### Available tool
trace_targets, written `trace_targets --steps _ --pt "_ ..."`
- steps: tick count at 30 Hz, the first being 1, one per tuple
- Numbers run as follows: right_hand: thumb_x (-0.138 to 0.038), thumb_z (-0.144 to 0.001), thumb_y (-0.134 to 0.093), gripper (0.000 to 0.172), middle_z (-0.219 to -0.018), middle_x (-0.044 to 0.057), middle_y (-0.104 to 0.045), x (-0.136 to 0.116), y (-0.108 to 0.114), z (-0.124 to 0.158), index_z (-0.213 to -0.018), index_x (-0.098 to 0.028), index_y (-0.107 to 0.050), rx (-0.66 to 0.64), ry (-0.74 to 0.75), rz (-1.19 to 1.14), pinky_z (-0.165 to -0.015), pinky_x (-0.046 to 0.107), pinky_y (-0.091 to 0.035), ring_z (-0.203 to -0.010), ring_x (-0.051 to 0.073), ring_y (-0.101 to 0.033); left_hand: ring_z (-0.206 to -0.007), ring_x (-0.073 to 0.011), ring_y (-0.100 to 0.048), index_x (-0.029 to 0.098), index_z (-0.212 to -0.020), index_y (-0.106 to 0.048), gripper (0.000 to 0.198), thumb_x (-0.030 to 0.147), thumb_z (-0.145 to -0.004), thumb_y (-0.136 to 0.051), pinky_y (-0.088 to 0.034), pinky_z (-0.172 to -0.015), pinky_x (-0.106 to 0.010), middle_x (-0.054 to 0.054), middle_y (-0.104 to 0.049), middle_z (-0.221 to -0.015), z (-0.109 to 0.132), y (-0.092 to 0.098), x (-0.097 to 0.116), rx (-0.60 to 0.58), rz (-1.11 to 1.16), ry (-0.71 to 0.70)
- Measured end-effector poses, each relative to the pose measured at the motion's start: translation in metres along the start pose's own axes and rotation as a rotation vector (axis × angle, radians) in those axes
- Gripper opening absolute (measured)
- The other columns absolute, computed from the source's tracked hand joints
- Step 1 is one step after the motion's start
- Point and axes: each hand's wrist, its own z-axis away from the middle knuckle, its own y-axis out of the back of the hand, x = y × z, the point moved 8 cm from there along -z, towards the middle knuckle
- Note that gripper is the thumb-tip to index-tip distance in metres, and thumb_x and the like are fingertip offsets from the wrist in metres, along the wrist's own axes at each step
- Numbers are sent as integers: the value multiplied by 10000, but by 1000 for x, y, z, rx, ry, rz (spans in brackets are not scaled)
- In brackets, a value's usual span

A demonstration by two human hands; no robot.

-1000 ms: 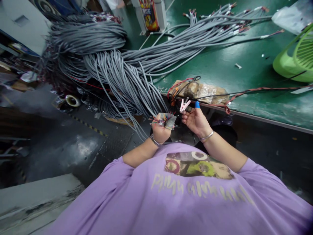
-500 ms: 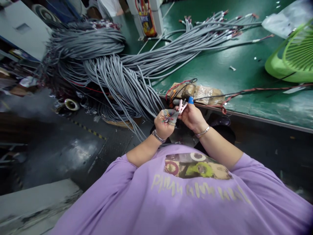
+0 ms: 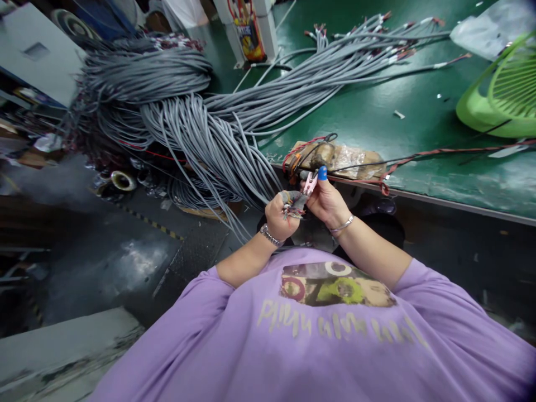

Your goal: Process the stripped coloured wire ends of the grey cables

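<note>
My left hand [image 3: 278,216], with a metal watch at the wrist, is closed around a bunch of cable ends [image 3: 295,205]. Thin coloured wires fan out of that bunch. My right hand [image 3: 330,205] pinches a pink clip [image 3: 310,184] right beside the wire ends. A blue cover [image 3: 322,172] sits on one of its fingertips. Whether the clip touches a wire I cannot tell. Long grey cables [image 3: 209,134] hang over the table edge close to my left hand.
A taped cardboard piece [image 3: 343,158] with red and black wires lies at the front edge of the green table [image 3: 360,117]. More grey cables [image 3: 293,84] spread across it. A light-green fan [image 3: 502,95] and a plastic bag [image 3: 489,30] are at the right.
The wire ends in my left hand have turned and now bunch downward. The pink clip and my right hand have shifted slightly, with the blue-covered fingertip a little further left.
</note>
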Motion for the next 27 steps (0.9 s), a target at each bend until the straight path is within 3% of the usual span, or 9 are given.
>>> trace_targets --steps 6,17,20,24,27 --pt "-672 -757 -739 476 -647 -19 -646 0 2 1 -750 -209 -627 43 -2 -1 -534 231 -448 -556 99 -550 -607 -151 -668 211 -918 -649 219 411 -843 -695 -542 -655 -290 2 -673 -681 2 -2 -3 18 -12 11" --pt "-820 -825 -485 613 -684 -4 -652 15 14 9 -803 -222 -617 -43 -155 -27 -496 231 -392 -532 110 -509 -593 -140 -678 200 -868 -659 242 417 -806 -746 -544 -622 -270 -4 -683 -671 7 8 0 21 43 97" --pt "-817 -817 -505 605 -675 -10 -638 12 20 13 -790 -223 -613 -61 -150 -10 -488 226 -376 -527 105 -491 -511 -113 -641 193 -831 -635 332 501 -790 -754 -519 -537 -236 16 -659 -624 10 16 1 65 183 224" --pt "-771 -798 -599 561 -683 -14 -644 13 26 19 -776 -211 -621 -65 -178 -2 -483 210 -378 -520 87 -491 -436 -84 -600 187 -831 -597 423 572 -765 -759 -420 -408 -175 39 -635 -583 16 13 -11 42 424 479" --pt "-714 -793 -663 517 -678 -18 -648 16 31 25 -768 -199 -624 -47 -217 -14 -488 192 -392 -518 73 -501 -424 -76 -596 186 -834 -580 447 573 -739 -780 -345 -359 -151 43 -640 -587 19 11 -19 18 528 571"
